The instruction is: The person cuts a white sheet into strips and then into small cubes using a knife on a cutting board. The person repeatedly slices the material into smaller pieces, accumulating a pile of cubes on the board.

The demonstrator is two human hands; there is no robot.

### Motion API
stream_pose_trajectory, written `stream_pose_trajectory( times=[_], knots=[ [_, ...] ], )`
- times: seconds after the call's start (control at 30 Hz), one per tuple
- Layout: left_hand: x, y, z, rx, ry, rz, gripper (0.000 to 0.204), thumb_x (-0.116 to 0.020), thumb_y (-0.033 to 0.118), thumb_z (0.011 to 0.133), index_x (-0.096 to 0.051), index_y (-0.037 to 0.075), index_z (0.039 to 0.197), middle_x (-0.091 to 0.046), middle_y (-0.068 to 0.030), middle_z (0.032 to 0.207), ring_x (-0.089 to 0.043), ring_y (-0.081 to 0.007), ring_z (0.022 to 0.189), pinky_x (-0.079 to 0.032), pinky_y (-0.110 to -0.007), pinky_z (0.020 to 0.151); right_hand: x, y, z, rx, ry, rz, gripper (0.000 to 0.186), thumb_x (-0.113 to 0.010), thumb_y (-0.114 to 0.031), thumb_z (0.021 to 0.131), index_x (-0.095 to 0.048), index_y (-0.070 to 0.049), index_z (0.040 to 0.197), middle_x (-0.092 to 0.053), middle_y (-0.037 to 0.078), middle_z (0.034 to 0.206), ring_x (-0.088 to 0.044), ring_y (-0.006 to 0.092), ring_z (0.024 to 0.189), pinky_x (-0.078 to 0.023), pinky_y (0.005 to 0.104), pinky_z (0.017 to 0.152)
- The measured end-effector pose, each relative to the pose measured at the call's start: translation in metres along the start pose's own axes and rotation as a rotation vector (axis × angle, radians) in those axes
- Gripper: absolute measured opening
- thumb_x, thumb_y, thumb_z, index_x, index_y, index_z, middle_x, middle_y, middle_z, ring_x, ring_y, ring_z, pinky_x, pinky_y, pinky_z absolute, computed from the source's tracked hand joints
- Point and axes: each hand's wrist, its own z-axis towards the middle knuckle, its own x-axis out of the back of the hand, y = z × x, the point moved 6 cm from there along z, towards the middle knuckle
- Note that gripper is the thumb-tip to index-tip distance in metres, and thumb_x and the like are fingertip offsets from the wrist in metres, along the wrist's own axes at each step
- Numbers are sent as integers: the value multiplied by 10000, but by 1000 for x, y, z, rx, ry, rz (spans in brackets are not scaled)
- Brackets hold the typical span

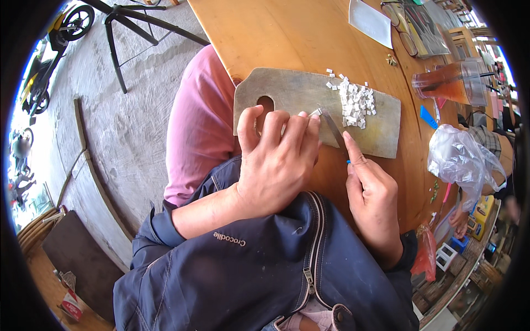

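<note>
Pieces (pixel 358 103), white and small, lie heaped on the board (pixel 386 140); one strip (pixel 316 112) remains at the knife (pixel 334 131), apparently pinned by the left hand's (pixel 279 157) fingers; the right hand (pixel 374 190) grips the knife.

With the long grey-brown board (pixel 290 83) as the clock's middle, there's a wide stretch of bare light-brown wooden tabletop (pixel 281 38) at 12, so a hand could slide through easily. Near 3, a heap of small white squarish bits (pixel 356 102) blocks the board. Farther out, the clear plastic cup of reddish-brown drink (pixel 452 83) crowds 2 to 3, and the crinkly clear plastic bag (pixel 455 149) 3 to 4. The bare right hand (pixel 372 190) and its dark narrow-bladed knife (pixel 334 130) plug 5; the bare left hand (pixel 276 154) blocks 7 to 8.
</note>
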Motion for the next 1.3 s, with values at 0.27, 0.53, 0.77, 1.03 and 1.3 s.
stream_pose_trajectory(
  times=[0.27,0.53,0.77,1.03,1.3],
  knots=[
    [1,-1,-2,0,18,-8,434,-804,224,797,-716,107,1206,-666,17,1131,-579,-186,1047,-326,-521,1099,-3,-2,0,28,-24,-43,643,-581,134,889,-576,-111,1484,-541,159,757,-546,245,634,-523,344,675],
    [2,0,-4,0,18,21,439,-801,226,799,-715,113,1214,-658,18,1150,-575,-182,1058,-323,-521,1101,-4,-7,3,48,-32,-137,667,-577,148,867,-571,-103,1485,-551,172,778,-575,274,646,-528,377,678],
    [2,-1,-8,36,-1,17,480,-804,230,794,-700,132,1252,-614,27,1125,-561,-182,1082,-305,-535,1114,3,-4,1,57,-36,-30,685,-604,108,858,-540,-95,1509,-538,160,765,-584,312,640,-508,430,637],
    [1,-1,-11,10,4,23,476,-796,228,791,-703,120,1245,-603,20,1079,-567,-182,1055,-303,-542,1118,-2,-6,0,63,-56,-48,684,-614,106,855,-555,-112,1501,-518,147,744,-566,295,614,-508,425,626],
    [4,0,-11,15,1,46,448,-791,220,799,-706,110,1224,-620,18,1092,-564,-188,1062,-313,-540,1107,-8,-11,0,15,-46,-154,688,-568,147,866,-557,-119,1500,-538,168,766,-557,260,633,-526,365,682]
  ],
)
